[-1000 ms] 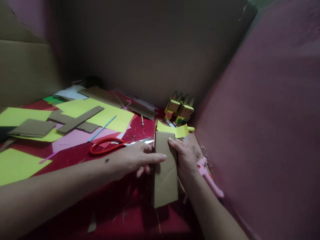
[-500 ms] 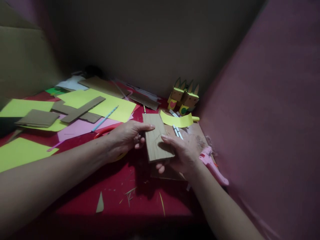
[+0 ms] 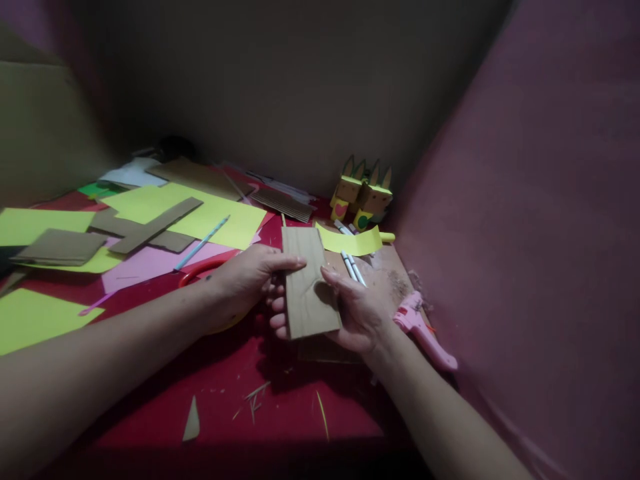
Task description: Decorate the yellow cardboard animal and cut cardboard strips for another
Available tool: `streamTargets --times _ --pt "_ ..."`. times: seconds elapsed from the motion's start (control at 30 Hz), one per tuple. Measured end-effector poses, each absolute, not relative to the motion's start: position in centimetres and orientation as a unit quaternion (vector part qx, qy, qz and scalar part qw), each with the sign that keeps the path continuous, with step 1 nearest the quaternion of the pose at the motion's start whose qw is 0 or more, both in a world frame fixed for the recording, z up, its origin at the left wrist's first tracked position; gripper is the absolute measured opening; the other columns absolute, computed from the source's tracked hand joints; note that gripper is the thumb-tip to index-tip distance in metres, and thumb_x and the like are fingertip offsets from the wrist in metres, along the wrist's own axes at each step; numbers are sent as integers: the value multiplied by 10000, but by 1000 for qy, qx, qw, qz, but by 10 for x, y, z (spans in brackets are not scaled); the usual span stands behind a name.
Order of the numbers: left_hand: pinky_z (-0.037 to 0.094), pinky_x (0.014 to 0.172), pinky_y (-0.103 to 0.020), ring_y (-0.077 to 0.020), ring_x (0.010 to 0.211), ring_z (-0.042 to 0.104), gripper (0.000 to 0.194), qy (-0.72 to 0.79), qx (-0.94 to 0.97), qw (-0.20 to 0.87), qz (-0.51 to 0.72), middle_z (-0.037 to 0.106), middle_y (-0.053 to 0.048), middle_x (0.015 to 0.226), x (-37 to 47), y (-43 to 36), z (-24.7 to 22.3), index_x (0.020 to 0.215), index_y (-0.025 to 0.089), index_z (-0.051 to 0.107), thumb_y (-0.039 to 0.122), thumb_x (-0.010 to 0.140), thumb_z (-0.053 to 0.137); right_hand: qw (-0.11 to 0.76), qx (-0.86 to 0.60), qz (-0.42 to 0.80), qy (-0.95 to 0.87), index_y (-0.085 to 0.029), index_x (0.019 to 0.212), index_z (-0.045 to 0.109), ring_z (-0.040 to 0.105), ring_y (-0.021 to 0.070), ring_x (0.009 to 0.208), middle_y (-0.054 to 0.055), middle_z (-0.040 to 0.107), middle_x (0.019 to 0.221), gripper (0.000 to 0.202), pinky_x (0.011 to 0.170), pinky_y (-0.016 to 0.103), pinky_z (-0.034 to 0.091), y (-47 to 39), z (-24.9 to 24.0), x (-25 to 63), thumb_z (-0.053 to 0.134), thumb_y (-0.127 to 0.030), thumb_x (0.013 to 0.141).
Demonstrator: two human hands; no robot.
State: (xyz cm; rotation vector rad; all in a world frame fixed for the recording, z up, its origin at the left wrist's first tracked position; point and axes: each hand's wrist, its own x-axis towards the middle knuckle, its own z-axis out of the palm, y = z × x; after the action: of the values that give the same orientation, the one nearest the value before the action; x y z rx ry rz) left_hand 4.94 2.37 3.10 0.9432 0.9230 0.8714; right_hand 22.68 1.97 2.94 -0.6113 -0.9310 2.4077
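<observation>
A flat, light brown rectangular piece (image 3: 306,293) is held up over the red table (image 3: 235,413). My left hand (image 3: 253,283) grips its left edge, thumb on the front face and fingers curled behind. At the right edge, my right hand (image 3: 357,307) holds it too, with the thumb on the front and the other fingers mostly hidden. Behind the piece lies a curved yellow strip (image 3: 350,240), with white markers (image 3: 353,267) near it. Red-handled scissors (image 3: 203,267) are partly covered by my left hand.
Yellow sheets (image 3: 225,217), cardboard strips (image 3: 155,227) and a blue pencil (image 3: 203,243) lie on the left. Two small cardboard figures (image 3: 376,200) stand at the back. A pink glue gun (image 3: 425,333) lies beside the pink wall (image 3: 540,233) on the right.
The brown piece has turned a little more upright. More of my left fingers show behind its left edge, while my right fingertips below it are now hidden. The view has shifted slightly.
</observation>
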Motion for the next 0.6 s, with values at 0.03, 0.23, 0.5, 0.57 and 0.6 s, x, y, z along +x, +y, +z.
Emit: streamTargets --times 0.03,0.23,0.5,0.57,0.6 --pt "354 311 -235 -135 306 467 330 404 437 703 389 474 21 414 50 21 31 669 158 591 422 854 662 238 -221 883 -339 -55 1122 639 741 249 849 164 745 961 470 921 447 582 20 28 227 575 -458 889" --pt "390 378 -204 -103 366 505 306 397 514 641 409 542 27 480 48 12 34 763 158 646 441 871 695 308 -215 841 -390 -176 1196 563 742 230 672 73 768 868 474 712 439 629 18 19 226 737 -361 796" --pt "478 452 -252 -144 492 583 240 403 554 608 400 670 -24 661 45 19 38 883 136 691 360 800 717 378 -292 784 -396 -223 1210 560 695 181 588 11 752 806 646 594 328 596 15 17 221 874 -347 659" --pt "508 481 -276 -156 517 598 260 402 546 617 400 690 -36 690 44 22 38 876 135 697 385 804 710 379 -300 779 -399 -221 1207 570 690 180 585 6 749 794 670 583 321 588 17 16 220 888 -366 635" --pt "517 508 -275 -159 552 610 270 406 547 614 399 701 -46 713 43 24 38 865 131 704 390 791 722 379 -304 776 -402 -218 1198 578 693 182 602 9 750 802 661 592 323 589 18 15 220 888 -372 635"
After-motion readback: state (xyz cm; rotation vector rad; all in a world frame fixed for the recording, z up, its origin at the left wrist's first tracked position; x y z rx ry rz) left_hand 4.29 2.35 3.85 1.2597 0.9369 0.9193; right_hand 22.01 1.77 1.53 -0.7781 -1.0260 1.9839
